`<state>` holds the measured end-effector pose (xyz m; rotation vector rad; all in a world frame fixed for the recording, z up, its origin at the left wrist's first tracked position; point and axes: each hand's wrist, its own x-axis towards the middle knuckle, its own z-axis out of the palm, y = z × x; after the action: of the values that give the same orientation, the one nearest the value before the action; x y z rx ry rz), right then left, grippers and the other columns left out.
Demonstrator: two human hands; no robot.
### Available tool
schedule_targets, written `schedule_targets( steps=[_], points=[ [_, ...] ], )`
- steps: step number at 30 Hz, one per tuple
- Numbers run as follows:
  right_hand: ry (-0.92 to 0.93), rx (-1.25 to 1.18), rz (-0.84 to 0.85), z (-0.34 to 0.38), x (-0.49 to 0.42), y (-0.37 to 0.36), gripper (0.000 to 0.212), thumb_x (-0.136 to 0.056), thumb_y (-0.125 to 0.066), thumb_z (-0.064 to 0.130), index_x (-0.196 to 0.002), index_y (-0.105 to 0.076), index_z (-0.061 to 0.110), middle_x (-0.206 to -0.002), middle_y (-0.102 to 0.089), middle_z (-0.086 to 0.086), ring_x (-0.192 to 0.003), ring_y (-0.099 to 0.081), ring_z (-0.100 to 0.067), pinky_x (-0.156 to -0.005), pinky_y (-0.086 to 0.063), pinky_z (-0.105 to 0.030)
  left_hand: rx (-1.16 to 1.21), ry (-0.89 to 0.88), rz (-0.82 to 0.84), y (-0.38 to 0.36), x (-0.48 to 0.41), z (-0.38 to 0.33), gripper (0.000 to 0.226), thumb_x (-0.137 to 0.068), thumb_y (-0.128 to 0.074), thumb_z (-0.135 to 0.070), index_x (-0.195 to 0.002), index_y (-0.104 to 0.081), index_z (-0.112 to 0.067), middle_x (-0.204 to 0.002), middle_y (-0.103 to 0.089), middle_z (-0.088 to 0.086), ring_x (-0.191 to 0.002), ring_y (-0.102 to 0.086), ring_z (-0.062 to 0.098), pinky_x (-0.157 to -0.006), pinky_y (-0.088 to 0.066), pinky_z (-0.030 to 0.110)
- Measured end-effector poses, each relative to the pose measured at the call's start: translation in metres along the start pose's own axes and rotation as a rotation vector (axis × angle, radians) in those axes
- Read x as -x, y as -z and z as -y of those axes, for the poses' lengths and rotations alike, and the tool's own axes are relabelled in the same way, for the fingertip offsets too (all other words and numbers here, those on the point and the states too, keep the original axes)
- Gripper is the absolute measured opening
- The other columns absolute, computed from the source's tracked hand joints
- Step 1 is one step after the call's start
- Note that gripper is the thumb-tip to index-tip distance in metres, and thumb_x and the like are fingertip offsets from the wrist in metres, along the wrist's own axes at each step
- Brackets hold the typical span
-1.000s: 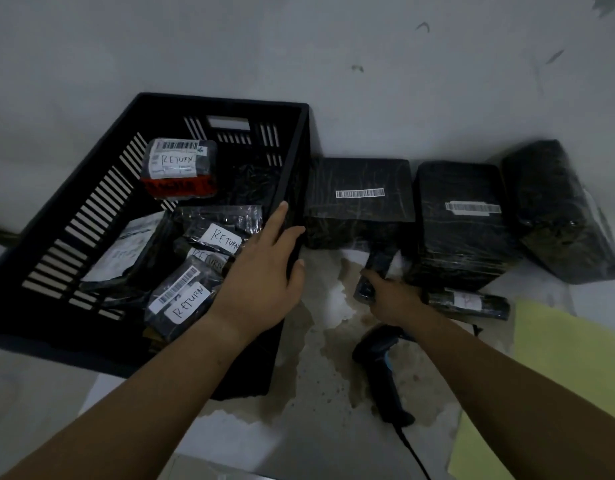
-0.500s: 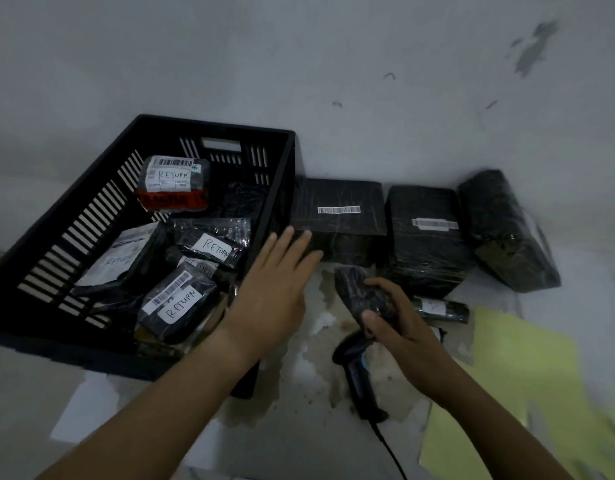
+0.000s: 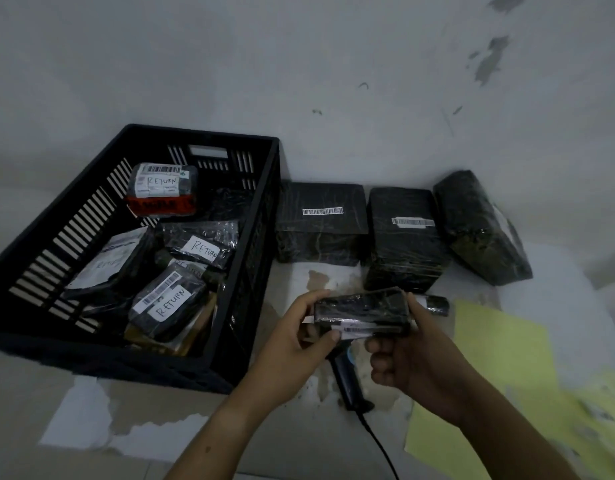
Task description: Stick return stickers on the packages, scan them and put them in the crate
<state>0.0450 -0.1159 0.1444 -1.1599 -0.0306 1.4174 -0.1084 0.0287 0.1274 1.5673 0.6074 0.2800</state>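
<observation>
The crate (image 3: 261,216) sits left of 3 packages (image 3: 321,220) along the wall (image 3: 299,64).

Scanner (image 3: 347,382) head behind package (image 3: 363,308); yellow sheets (image 3: 500,348) blurry at right edge.

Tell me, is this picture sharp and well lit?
Head view: dim, so the held package shows little detail beyond faint glints on its wrap; the yellow paper smears into blur at lower right; RETURN labels in the crate are readable.

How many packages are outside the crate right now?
5. By the wall: left package, middle package, right package; small roll past the right hand; held package in it and the left hand. Some may be hidden.
</observation>
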Motion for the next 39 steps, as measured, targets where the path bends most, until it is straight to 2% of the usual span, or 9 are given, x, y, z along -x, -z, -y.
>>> schedule_targets(
  steps=[4,10,14,16,20,24,28,32,39],
  points=[
    [-0.014,0.006,0.016,-0.003,-0.006,0.003,0.069,-0.095,-0.031,0.068,-0.092,-0.076,0.017,-0.075,-0.058,-0.011,-0.057,-0.049,-0.019,-0.058,-0.042,-0.032,0.023,-0.003,0.002,0.002,0.006,-0.004,0.045,-0.100,-0.063,-0.009,-0.132,-0.053,-0.038,-0.110,-0.067,-0.034,-0.099,-0.069,-0.002,-0.083,-0.053,0.016],
    [0.006,0.024,-0.163,-0.023,-0.027,0.023,0.056,-0.098,-0.036,0.059,-0.115,-0.064,0.013,-0.076,-0.059,-0.009,-0.059,-0.048,-0.019,-0.059,-0.034,-0.032,0.100,0.058,-0.153,0.010,0.006,0.003,0.036,-0.098,-0.067,-0.019,-0.124,-0.060,-0.042,-0.119,-0.069,-0.007,-0.095,-0.070,0.005,-0.078,-0.054,0.018],
    [-0.048,0.571,-0.464,-0.061,-0.049,0.039,0.041,-0.097,-0.057,0.039,-0.132,-0.051,0.017,-0.108,-0.062,-0.003,-0.087,-0.061,-0.017,-0.067,-0.046,-0.026,0.189,0.115,-0.260,0.018,0.006,0.006,0.034,-0.098,-0.067,-0.025,-0.126,-0.060,-0.042,-0.118,-0.069,0.000,-0.088,-0.069,0.005,-0.070,-0.052,0.019],
    [-0.064,0.763,-0.444,-0.082,-0.059,0.048,0.054,-0.095,-0.061,0.038,-0.140,-0.039,0.017,-0.114,-0.055,0.001,-0.089,-0.060,-0.011,-0.064,-0.046,-0.024,0.251,0.134,-0.300,0.019,0.006,0.006,0.033,-0.098,-0.066,-0.025,-0.128,-0.061,-0.038,-0.113,-0.072,0.001,-0.087,-0.073,0.008,-0.070,-0.052,0.024],
    [-0.080,1.173,-0.414,-0.115,-0.083,0.067,0.083,-0.085,-0.065,0.055,-0.148,-0.025,0.020,-0.135,-0.049,-0.005,-0.113,-0.057,-0.021,-0.087,-0.051,-0.032,0.306,0.152,-0.322,0.019,0.010,0.006,0.027,-0.098,-0.064,-0.024,-0.125,-0.064,-0.029,-0.107,-0.077,-0.002,-0.088,-0.075,0.012,-0.066,-0.054,0.022],
    [-0.033,1.319,-0.391,-0.131,-0.100,0.068,0.084,-0.085,-0.066,0.052,-0.149,-0.020,0.022,-0.134,-0.050,-0.002,-0.113,-0.060,-0.020,-0.085,-0.052,-0.030,0.318,0.177,-0.320,0.021,0.012,0.008,0.027,-0.098,-0.063,-0.028,-0.124,-0.065,-0.025,-0.108,-0.078,0.002,-0.093,-0.075,0.017,-0.076,-0.053,0.031],
    [-0.029,1.290,-0.352,-0.135,-0.109,0.078,0.093,-0.088,-0.066,0.045,-0.156,-0.009,0.020,-0.143,-0.051,0.002,-0.118,-0.059,-0.018,-0.091,-0.051,-0.030,0.349,0.178,-0.345,0.022,0.010,0.010,0.030,-0.099,-0.063,-0.027,-0.128,-0.062,-0.028,-0.109,-0.077,0.003,-0.092,-0.076,0.019,-0.075,-0.053,0.033],
    [-0.027,1.207,-0.278,-0.127,-0.105,0.075,0.082,-0.086,-0.069,0.032,-0.150,-0.018,0.021,-0.117,-0.060,0.003,-0.094,-0.065,-0.013,-0.070,-0.050,-0.020,0.368,0.156,-0.335,0.022,0.006,0.008,0.028,-0.102,-0.058,-0.025,-0.129,-0.062,-0.033,-0.112,-0.077,0.005,-0.095,-0.076,0.022,-0.067,-0.054,0.027],
    [-0.101,0.600,-0.212,-0.094,-0.049,0.062,0.054,-0.093,-0.060,0.005,-0.140,-0.036,0.019,-0.106,-0.062,-0.017,-0.078,-0.066,-0.029,-0.068,-0.049,-0.036,0.474,0.161,-0.339,0.026,-0.009,0.007,0.025,-0.101,-0.060,-0.020,-0.124,-0.067,-0.027,-0.102,-0.077,0.004,-0.084,-0.069,0.016,-0.067,-0.056,0.025]
  ],
)
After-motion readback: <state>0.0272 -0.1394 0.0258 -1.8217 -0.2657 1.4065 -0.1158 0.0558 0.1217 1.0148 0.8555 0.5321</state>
